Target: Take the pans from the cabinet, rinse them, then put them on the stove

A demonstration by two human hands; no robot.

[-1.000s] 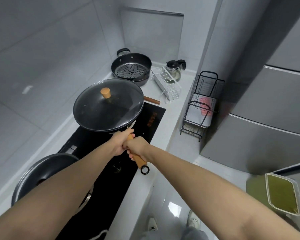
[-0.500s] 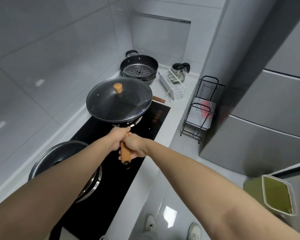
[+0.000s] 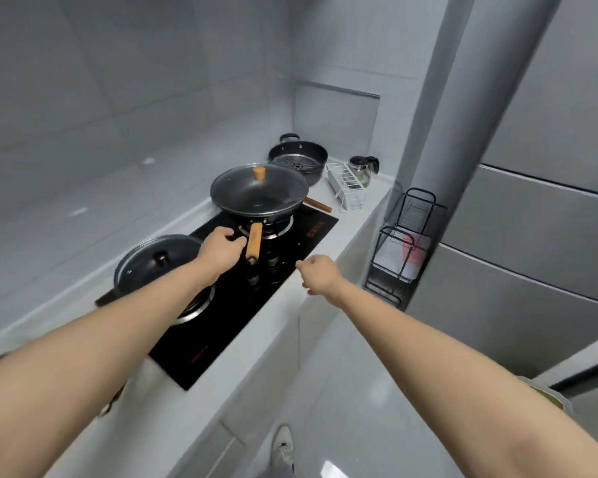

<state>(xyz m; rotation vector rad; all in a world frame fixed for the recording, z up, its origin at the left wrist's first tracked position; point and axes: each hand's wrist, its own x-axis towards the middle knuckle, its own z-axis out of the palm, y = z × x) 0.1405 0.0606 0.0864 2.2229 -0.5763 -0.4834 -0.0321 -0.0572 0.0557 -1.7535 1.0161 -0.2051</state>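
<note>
A black wok with a glass lid and a wooden knob sits on the far burner of the black stove. Its wooden handle points toward me. My left hand hovers just left of that handle, fingers loosely curled, not gripping it. My right hand is off the handle, over the counter's front edge, fingers curled with nothing in them. A second lidded pan rests on the near burner, partly hidden by my left forearm.
A black steamer pot, a white wire rack and a glass kettle stand at the counter's far end. A black wire shelf stands on the floor by the grey fridge. My shoe is below.
Both hands gripped the wok's handle and set it down on the far burner. Now both hands have let go, and the right hand has pulled away to the right.
</note>
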